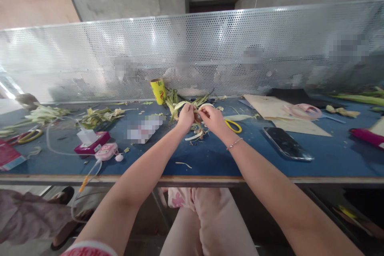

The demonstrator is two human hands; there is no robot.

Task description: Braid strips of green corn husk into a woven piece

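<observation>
My left hand (186, 117) and my right hand (214, 120) meet above the middle of the table. Both have their fingers pinched around pale green plant strips (177, 108) that look like corn husk. The strips curve up and outward from between the fingertips; exactly where each is gripped is partly hidden. Behind the hands lie more green husk leaves (172, 98). Small husk scraps (195, 136) are scattered on the table just below. A yellow loop handle (235, 127), perhaps of scissors, lies beside my right hand.
On the blue table (210, 164) are a phone (288, 144), a yellow roll (158, 91), a purple power strip (93, 143) with a cable, husk piles (100, 118) and brown paper (270, 108) with a pink tape roll (304, 111). A perforated metal screen (207, 48) stands behind.
</observation>
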